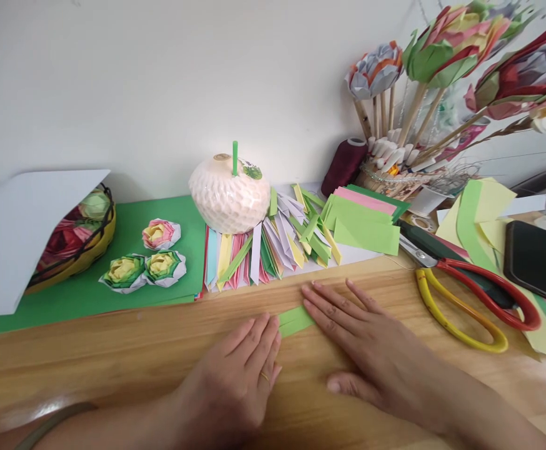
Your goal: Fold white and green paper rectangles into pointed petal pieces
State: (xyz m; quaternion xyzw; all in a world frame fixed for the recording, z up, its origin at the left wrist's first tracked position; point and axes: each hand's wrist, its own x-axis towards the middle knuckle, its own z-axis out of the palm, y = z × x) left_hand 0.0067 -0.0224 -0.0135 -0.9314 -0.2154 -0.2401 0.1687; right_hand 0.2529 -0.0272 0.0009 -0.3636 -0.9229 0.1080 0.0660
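A light green paper strip lies flat on the wooden table, a crease line running along it. At its left end, my left hand rests with fingers straight and close together on the paper, a ring on one finger. My right hand lies flat with fingers spread, its fingertips over the strip's right end. Both hands cover the ends of the strip. Just beyond them is a pile of folded paper strips in several colours, with a stack of green paper rectangles on its right.
Scissors with red and yellow handles and a phone lie at right. Behind stand a white textured container, a maroon thread spool and paper flowers on sticks. Small paper flowers and a basket sit on green paper.
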